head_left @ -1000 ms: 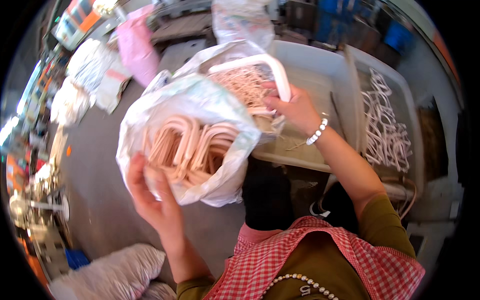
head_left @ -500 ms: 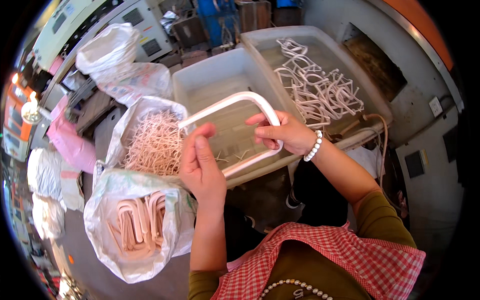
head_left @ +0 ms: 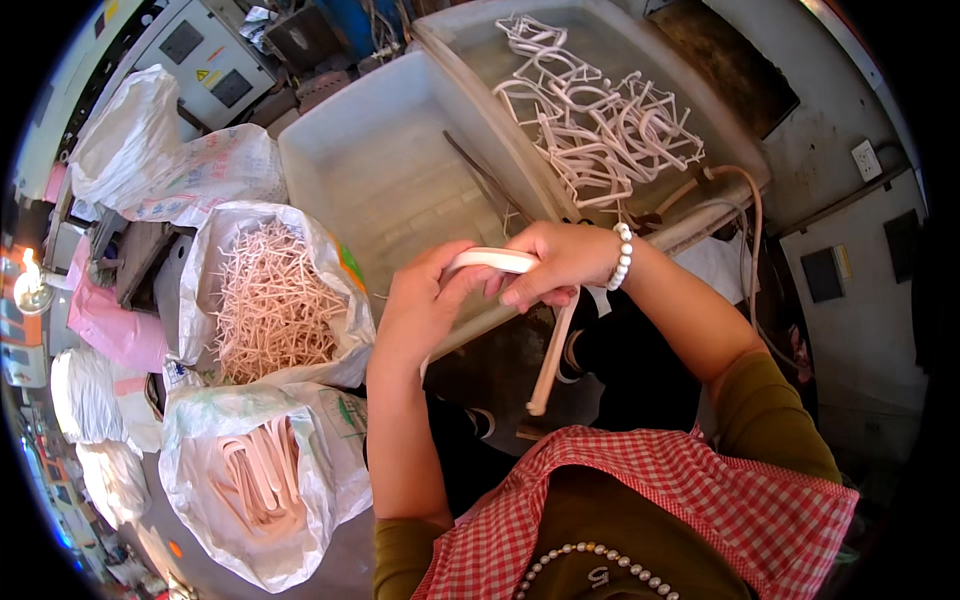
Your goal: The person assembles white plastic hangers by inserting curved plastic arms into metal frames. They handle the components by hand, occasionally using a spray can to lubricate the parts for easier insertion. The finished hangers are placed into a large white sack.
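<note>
Both my hands grip a U-shaped pale pink plastic piece [head_left: 497, 260] in front of my body. My left hand [head_left: 425, 297] is closed round one side of its bend. On the other side, my right hand [head_left: 572, 258] is closed, thumb pressed against it. One leg of the piece hangs below the right hand; the other leg is mostly hidden by my left hand and forearm. Similar U-shaped pieces [head_left: 268, 465] lie stacked in an open white woven bag [head_left: 190, 500] at the lower left. Thin pink plastic offcuts [head_left: 275, 310] fill another white bag [head_left: 335, 360] behind it.
A pale plastic tub [head_left: 335, 130] stands beyond my hands. The tub beside it on the right [head_left: 455, 45] holds tangled curved plastic pieces [head_left: 610, 130]. A hose [head_left: 752, 200] bends over that tub's near right edge. A crumpled white sack [head_left: 215, 175] lies at the far left.
My hands have come together round the piece, and its bend has turned toward me. My left hand, before open beside it, now grips it. The view has shifted slightly.
</note>
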The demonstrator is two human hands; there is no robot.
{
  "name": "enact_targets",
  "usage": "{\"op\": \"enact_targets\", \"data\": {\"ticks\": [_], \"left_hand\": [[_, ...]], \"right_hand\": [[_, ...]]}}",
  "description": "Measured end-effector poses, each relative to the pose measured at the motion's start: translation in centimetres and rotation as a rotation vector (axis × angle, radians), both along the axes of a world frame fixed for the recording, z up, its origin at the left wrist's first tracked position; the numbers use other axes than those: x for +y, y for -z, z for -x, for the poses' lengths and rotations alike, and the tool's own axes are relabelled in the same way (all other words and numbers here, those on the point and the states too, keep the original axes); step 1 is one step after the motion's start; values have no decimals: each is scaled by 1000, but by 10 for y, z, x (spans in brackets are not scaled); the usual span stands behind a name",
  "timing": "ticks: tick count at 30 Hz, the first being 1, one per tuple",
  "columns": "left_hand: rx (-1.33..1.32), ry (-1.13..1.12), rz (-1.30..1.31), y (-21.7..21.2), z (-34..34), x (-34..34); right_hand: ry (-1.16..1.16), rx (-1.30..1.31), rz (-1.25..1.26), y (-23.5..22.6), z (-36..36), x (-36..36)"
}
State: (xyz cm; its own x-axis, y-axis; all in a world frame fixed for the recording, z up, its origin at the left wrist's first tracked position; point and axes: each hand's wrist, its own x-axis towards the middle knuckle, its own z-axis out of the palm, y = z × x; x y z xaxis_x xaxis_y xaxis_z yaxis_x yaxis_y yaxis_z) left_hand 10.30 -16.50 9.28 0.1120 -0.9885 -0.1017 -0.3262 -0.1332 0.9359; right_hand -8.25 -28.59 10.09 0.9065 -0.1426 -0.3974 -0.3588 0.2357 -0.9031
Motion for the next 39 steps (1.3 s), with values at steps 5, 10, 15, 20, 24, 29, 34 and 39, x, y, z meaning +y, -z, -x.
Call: {"op": "enact_targets", "data": {"ticks": [5,10,15,20,24,29,34,39], "left_hand": [[224,78,-234,18,-1,1],[450,55,-158,29,-4,9],[349,-9,-227,30,0,3],[499,-141,-334,39,0,-2],[658,-176,-328,34,0,-3],[870,-110,-360,31,-13,12],[1088,-239,-365,42,-6,5],[1159,-277,-348,49,0,2]], "right_hand": [[61,93,-76,21,2,-20],[15,130,-110,20,1,-21],[25,136,-135,26,0,-19],[-63,142,-155,23,-8,-15],[68,131,-207,36,-4,-25],[164,86,-209,41,1,-38],[341,-108,573,60,-7,-26],[410,-174,969,66,-23,-12]]}}
